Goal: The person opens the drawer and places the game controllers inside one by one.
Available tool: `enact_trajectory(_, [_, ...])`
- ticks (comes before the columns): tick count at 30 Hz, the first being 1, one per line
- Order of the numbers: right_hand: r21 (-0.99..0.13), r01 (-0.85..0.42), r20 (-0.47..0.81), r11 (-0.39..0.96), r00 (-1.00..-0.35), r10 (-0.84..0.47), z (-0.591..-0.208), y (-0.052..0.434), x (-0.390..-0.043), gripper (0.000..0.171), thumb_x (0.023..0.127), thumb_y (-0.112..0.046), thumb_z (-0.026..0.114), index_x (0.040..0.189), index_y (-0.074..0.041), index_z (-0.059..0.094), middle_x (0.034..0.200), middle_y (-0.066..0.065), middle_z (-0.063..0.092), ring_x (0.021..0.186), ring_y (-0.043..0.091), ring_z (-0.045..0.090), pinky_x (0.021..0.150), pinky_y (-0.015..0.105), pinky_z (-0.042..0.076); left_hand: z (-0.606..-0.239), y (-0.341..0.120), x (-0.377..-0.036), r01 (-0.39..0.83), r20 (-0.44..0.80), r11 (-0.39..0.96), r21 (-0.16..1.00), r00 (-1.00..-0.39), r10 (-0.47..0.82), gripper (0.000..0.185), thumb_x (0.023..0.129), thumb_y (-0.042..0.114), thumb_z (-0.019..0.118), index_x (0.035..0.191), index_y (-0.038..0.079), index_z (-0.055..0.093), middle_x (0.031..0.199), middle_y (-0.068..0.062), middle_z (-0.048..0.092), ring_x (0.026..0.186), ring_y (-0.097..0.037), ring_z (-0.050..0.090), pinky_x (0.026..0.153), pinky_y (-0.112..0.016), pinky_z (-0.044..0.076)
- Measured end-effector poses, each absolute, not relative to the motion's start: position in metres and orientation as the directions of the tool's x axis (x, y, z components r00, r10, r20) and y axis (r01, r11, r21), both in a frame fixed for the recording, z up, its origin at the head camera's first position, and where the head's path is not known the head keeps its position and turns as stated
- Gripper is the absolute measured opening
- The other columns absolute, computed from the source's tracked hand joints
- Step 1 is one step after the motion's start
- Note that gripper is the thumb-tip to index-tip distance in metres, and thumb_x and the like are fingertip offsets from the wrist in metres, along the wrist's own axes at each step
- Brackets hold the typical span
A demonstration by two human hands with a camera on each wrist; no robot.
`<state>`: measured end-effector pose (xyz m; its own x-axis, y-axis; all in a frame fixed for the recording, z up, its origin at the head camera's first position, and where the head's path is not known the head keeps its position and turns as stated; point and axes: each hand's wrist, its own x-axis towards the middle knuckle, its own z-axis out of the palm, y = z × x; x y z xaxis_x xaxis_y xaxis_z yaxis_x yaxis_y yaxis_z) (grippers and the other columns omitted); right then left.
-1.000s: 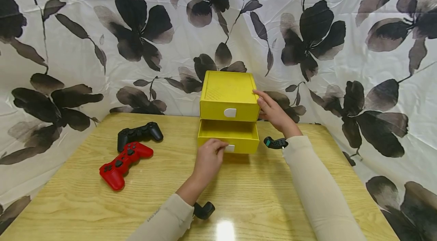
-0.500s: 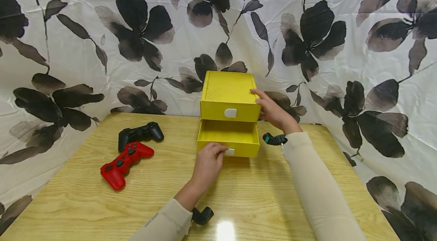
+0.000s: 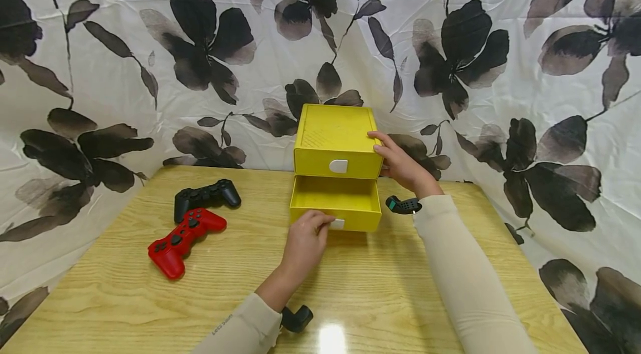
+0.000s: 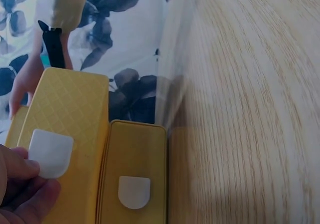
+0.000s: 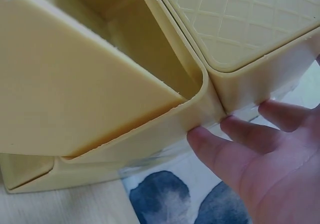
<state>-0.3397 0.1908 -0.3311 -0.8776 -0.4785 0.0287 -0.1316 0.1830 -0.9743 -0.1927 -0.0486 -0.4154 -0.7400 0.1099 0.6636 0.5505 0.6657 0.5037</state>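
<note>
Left hand [image 3: 304,242] is pinching the white tab [image 3: 338,224] on the front of the lower drawer [image 3: 334,203], fingers curled round it; the drawer is sitting pulled partway out, inside looking empty. Right hand [image 3: 400,163] is resting against the right side of the yellow drawer box [image 3: 336,139], fingers fairly straight and pressing on the wall near the upper back corner, not wrapping anything. Upper drawer is sitting pushed in w/ its own white tab [image 3: 338,165] showing. Box is standing at the back-center of the wooden table [image 3: 390,287], right up near the floral cloth backdrop [image 3: 150,37]. Red controller [image 3: 183,234] is lying on the table's left side, black controller [image 3: 205,196] just behind it, touching or nearly so, can't tell. Both are well apart from the hands.
</note>
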Motion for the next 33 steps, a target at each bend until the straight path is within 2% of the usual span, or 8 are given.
enact_trajectory(10, [-0.975,-0.134,0.033,0.178,-0.877,-0.479,-0.331,0.191,-0.339,0.054,0.103,-0.041,0.036,0.152,-0.026,0.016,0.155,0.013,0.023,0.135,0.037,0.036,0.111,0.059,0.032,-0.413,-0.052,-0.19,0.577,0.673,0.637,0.512,-0.729,0.12,0.01,0.084,0.0,0.071,0.092,0.005,0.075,0.092,-0.005,0.07,0.085,-0.018,0.069,0.072,-0.024,0.058])
enact_trajectory(18, [-0.974,-0.138,0.037,0.179,-0.879,-0.476,-0.331,0.19,-0.337,0.053,0.104,-0.04,0.035,0.151,-0.026,0.016,0.153,0.014,0.025,0.133,0.036,0.039,0.109,0.057,0.035,-0.414,-0.064,-0.189,0.593,0.69,0.618,0.516,-0.716,0.111,0.01,0.083,0.004,0.073,0.092,0.007,0.075,0.092,-0.002,0.07,0.083,-0.015,0.067,0.069,-0.025,0.058])
enact_trajectory(27, [-0.973,-0.146,0.044,0.18,-0.878,-0.477,-0.33,0.189,-0.335,0.053,0.103,-0.039,0.035,0.152,-0.025,0.016,0.154,0.014,0.023,0.133,0.037,0.039,0.108,0.057,0.036,-0.41,-0.087,-0.185,0.533,0.649,0.664,0.524,-0.755,0.094,0.011,0.086,0.008,0.071,0.096,0.01,0.075,0.092,-0.002,0.07,0.079,-0.016,0.065,0.065,-0.026,0.056])
enact_trajectory(33, [-0.972,-0.15,0.047,0.181,-0.878,-0.477,-0.33,0.189,-0.334,0.054,0.103,-0.039,0.035,0.151,-0.025,0.016,0.154,0.014,0.023,0.133,0.038,0.039,0.109,0.06,0.034,-0.408,-0.1,-0.184,0.484,0.602,0.689,0.54,-0.794,0.085,0.017,0.084,0.011,0.074,0.102,0.01,0.073,0.095,-0.005,0.069,0.084,-0.021,0.066,0.07,-0.033,0.058])
